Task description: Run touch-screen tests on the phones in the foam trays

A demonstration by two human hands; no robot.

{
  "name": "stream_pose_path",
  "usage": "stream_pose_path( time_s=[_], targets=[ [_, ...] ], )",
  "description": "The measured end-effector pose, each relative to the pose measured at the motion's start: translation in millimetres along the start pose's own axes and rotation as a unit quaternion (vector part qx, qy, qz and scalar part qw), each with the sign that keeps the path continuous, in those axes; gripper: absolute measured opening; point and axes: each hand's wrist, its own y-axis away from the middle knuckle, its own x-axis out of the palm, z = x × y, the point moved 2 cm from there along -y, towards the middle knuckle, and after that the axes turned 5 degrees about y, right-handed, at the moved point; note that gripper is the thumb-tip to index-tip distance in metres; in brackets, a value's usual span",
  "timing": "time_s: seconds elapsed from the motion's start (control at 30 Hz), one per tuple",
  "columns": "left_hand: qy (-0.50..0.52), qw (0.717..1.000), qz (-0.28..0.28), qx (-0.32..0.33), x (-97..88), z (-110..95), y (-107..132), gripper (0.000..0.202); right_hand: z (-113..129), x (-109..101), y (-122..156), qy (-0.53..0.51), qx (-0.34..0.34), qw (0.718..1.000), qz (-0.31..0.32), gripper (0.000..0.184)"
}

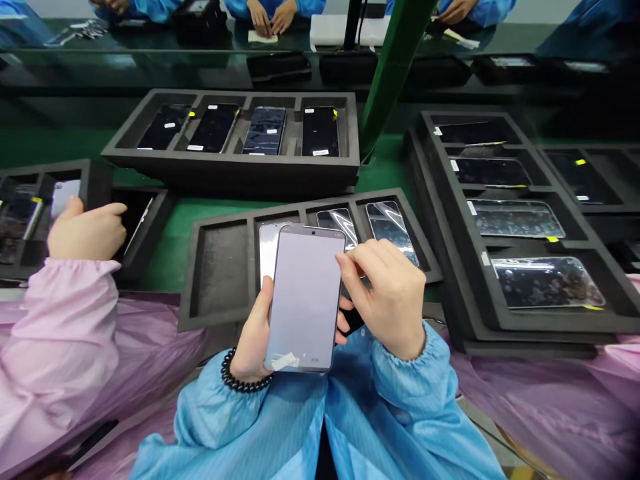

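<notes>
My left hand (255,333) is closed around a smartphone (307,300), its thumb on one side and fingertips on the other. The phone's screen is lit pale grey-white, and a small white label sticks near its lower left corner. At the phone's upper right edge is my right hand (387,293), fingers curled and index fingertip at the edge; whether it pinches anything is hidden. Behind them lies a dark foam tray (187,287) with compartments. It holds a phone with a bright screen (267,250), partly covered, and two dark glossy phones, the rightmost one (393,230) clearer.
Another foam tray (230,160) with several labelled phones stands farther back. Stacked trays (430,200) with phones rise at the right. A co-worker's hand (87,230) in a pink sleeve reaches over trays at the left. A green post (395,73) slants behind; people in blue work opposite.
</notes>
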Motion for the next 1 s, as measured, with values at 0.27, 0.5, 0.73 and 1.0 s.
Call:
stream_pose_path(
  time_s=[0.27,0.5,0.73,1.0],
  targets=[
    [0.055,0.992,-0.093,0.062,-12.9,31,11,0.081,19,-25,6,-0.115,-0.191,0.972,-0.076,0.033],
    [0.063,0.995,-0.058,0.043,-3.8,26,25,0.070,24,-30,19,-0.131,-0.191,0.968,-0.093,0.037],
    [0.081,0.996,-0.025,0.032,-0.6,29,26,0.075,31,-38,12,-0.162,-0.194,0.965,-0.074,0.046],
    [0.063,0.996,-0.053,0.021,-9.8,31,25,0.089,30,-37,18,-0.167,-0.188,0.963,-0.099,0.047]
  ],
)
